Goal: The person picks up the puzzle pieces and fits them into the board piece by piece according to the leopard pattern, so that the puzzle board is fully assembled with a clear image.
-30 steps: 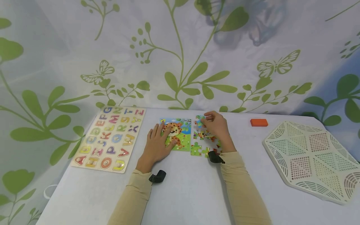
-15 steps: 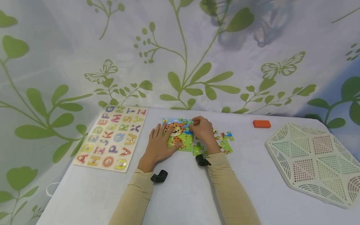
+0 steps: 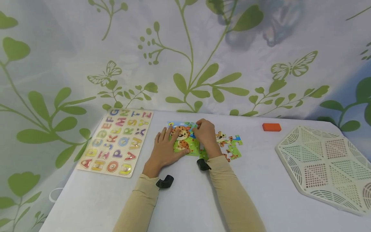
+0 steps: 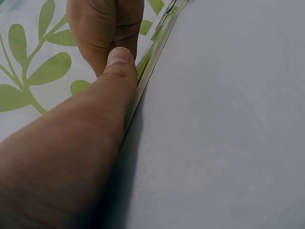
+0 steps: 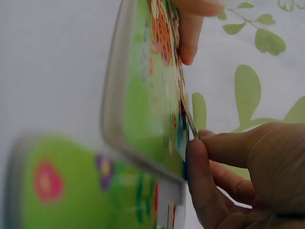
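Note:
The left hand lies over the left part of a leopard picture puzzle, its fingers spread and fairly straight. In the left wrist view its thumb rests along the puzzle's edge. At the puzzle's upper right, the right hand pinches a thin puzzle piece between thumb and forefinger, low against the picture's surface. The right hand and wrist cover part of the loose puzzle pieces that lie to the right, some showing green and others leopard spots.
A wooden alphabet board with coloured letters lies at the left. To the right are an orange block and a large white perforated tray. A leaf-patterned cloth hangs behind the white table.
The right hand has carried a blue-green puzzle piece leftward from the loose pieces to the puzzle's upper right corner. The left hand has stayed on the puzzle.

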Tool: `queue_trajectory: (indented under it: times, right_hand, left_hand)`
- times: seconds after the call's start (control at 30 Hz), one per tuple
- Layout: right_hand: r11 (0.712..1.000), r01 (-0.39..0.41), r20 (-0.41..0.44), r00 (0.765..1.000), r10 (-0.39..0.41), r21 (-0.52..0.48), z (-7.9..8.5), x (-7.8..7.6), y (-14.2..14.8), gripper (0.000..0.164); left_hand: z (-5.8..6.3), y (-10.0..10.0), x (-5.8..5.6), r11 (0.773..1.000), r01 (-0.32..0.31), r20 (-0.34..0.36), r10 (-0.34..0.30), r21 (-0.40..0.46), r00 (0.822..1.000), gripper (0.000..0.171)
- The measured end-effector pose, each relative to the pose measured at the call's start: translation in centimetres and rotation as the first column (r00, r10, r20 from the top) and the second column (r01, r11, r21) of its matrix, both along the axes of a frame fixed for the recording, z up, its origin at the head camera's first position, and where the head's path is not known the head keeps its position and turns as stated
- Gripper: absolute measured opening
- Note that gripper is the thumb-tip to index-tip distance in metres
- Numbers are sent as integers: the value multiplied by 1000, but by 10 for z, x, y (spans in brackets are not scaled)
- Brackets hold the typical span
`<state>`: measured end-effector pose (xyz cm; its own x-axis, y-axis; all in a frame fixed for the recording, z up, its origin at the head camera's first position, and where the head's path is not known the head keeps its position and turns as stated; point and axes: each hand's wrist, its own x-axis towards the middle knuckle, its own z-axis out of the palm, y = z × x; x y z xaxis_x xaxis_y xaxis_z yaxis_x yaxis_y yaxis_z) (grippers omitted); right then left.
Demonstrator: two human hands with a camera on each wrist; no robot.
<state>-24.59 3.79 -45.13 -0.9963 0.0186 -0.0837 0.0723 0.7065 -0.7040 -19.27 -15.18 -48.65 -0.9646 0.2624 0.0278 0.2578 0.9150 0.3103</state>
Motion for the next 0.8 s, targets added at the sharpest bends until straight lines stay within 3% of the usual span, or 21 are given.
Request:
queue_trajectory:
  times: [0.47, 0.8]
  right_hand:
    - [996, -14, 10, 1000, 13, 91, 7, 1, -7, 44]
    - [992, -66, 10, 998, 66, 106, 4, 1, -5, 33]
  left_hand:
    - [4, 0, 1, 1000, -8, -4, 7, -16, 1000, 97]
    - [3, 1, 2, 1000, -6, -19, 5, -13, 1000, 91]
